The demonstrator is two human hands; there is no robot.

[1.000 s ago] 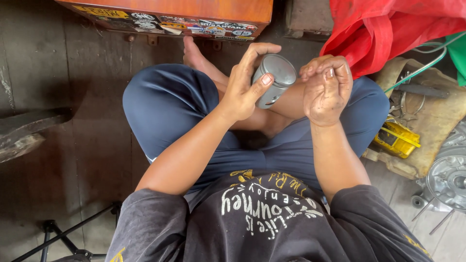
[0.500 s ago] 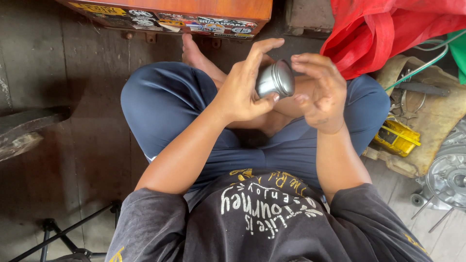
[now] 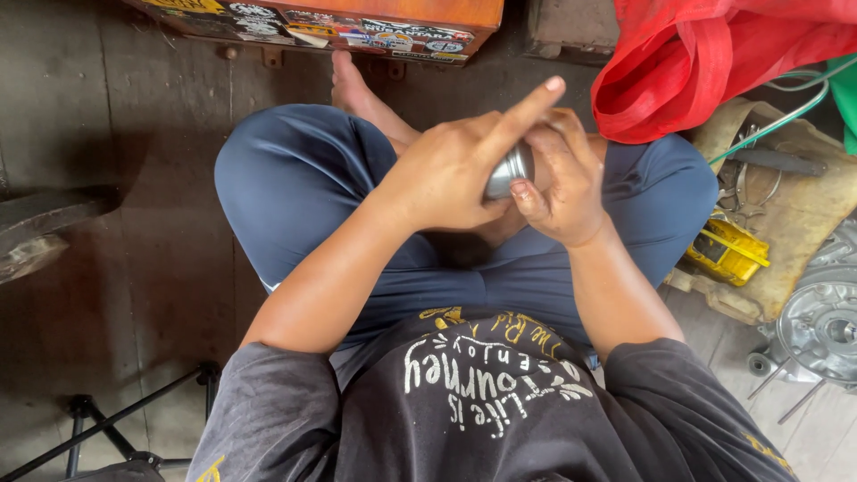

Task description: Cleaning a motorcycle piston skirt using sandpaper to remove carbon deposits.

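**Over crossed legs, both hands on one small metal cylinder**

Over the lap, right in the middle of the view, the left hand wraps around a small silver metal cylinder, palm and thumb closed on it, index finger sticking straight out past it. So that hand's closed and holding, not loose. The right hand sits just beside it, touching the same cylinder from the other side, fingers curled over the top end and thumb pressed on the lower edge. Most of the cylinder is hidden between the two hands, only a shiny strip of its side shows, so I can't tell what the ends look like.

Below both hands are the blue trousers, legs crossed, with a bare foot poking out beyond the left hand. Further out past the fingers there's an orange box with stickers on its front. Off past the right hand a red cloth lies bunched up, and out beyond the right forearm there's a yellow tool on a dirty tan rag, with a grey metal engine part near it on the floor.
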